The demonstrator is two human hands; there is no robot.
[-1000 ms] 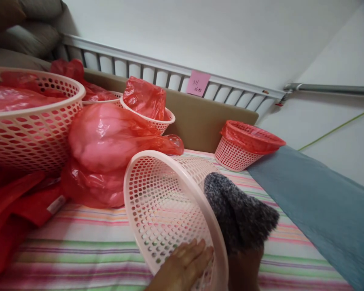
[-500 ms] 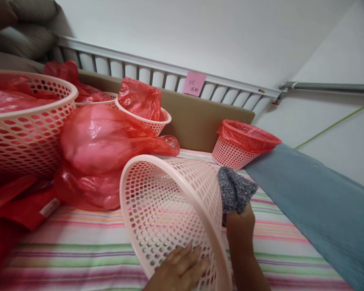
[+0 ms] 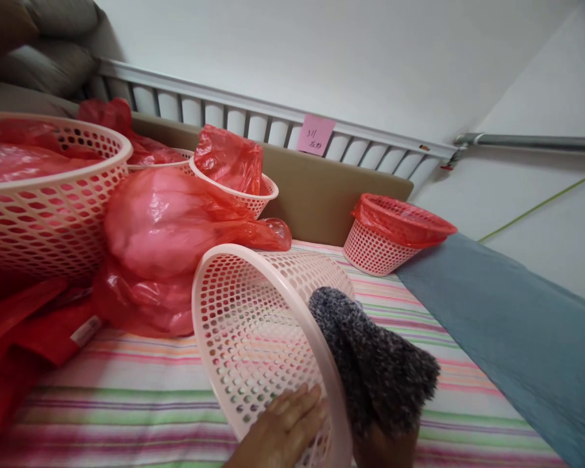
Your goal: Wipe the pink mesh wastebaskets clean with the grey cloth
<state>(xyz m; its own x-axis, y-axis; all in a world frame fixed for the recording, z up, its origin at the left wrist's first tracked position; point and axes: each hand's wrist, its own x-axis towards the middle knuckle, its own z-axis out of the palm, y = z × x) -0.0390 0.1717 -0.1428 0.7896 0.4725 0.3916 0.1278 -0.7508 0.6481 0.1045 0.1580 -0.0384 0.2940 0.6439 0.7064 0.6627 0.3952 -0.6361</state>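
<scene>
A pale pink mesh plastic basket (image 3: 253, 338) lies tilted on its side, its wide mouth facing me. My left hand (image 3: 287, 422) reaches over the lower rim and holds it, fingers stretched along the inner wall; the thumb is out of sight. Against the outer right side of the basket is a dark grey fuzzy cloth (image 3: 375, 357), held in my right hand (image 3: 390, 448). That cloth covers nearly all of the hand; only skin near the wrist shows. Inside, the basket holds nothing but my left fingers.
A large basket (image 3: 53, 214), a stuffed red plastic bag (image 3: 160, 221) and a small bag-lined basket (image 3: 258, 205) crowd the left. Another lined basket (image 3: 380, 250) stands at back right on the striped sheet (image 3: 127, 416). Behind are a brown board (image 3: 312, 195) and a radiator (image 3: 214, 117).
My right hand has come nearer and lower along the basket's outside, and the grey cloth now looks larger and spread over the hand. My left hand and the basket have barely moved.
</scene>
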